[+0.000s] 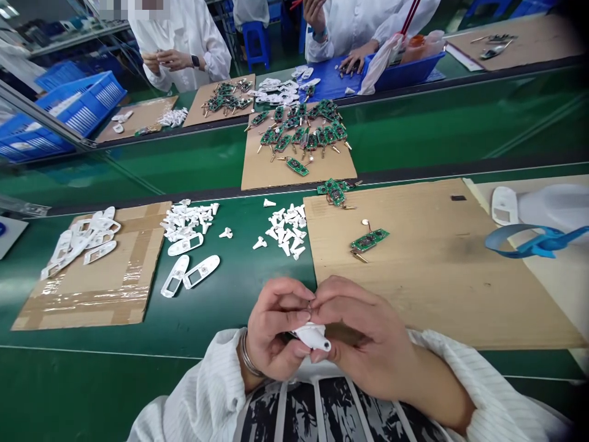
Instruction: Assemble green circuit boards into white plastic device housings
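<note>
the left hand and right hand are together, clamped on a small white plastic piece over the near edge of the green workbench; a circuit board lies on cardboard farther right.

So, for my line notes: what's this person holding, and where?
A small white plastic part, pinched by the left hand and right hand; the grip hides the exact spot.
</note>
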